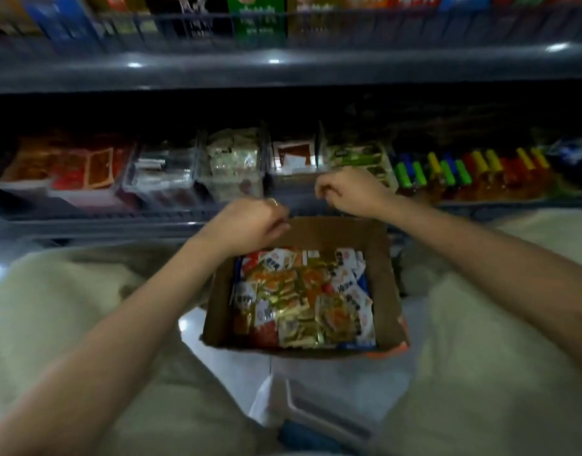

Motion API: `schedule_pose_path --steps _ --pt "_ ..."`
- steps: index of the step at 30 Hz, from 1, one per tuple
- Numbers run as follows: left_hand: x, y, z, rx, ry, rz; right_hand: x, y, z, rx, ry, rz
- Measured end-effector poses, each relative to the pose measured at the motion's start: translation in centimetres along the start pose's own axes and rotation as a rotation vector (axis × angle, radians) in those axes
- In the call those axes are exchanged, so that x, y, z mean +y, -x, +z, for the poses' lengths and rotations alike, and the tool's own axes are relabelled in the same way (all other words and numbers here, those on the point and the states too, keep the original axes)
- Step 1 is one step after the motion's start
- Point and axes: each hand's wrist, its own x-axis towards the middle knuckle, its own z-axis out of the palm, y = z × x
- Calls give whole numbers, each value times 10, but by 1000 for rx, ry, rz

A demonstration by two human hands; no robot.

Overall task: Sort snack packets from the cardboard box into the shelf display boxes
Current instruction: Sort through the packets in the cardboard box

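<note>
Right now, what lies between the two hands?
In the head view, only the shelf rail shows between the left hand and right hand, above the far wall of the cardboard box.

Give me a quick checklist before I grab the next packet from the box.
1. Plenty of packets in box: ok.
2. Upright, open box: ok.
3. Free left hand: cannot tell, fingers curled, blurred.
4. Free right hand: cannot tell, fingers curled.
5. Room in display boxes: cannot tell, too dim.
</note>
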Motion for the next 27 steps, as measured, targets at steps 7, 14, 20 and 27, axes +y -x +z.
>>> schedule_pose_path --steps 7,14,20,27 --pt "-24 65 60 -281 274 -242 -2 45 120 -776 80 122" --pt "-29 82 91 -362 222 -231 4 80 191 -770 -398 765" --pt "-23 68 105 -322 242 -157 -19 98 246 -771 -513 1195" --pt "-20 67 115 -413 257 -130 -43 95 256 -577 -425 1086"
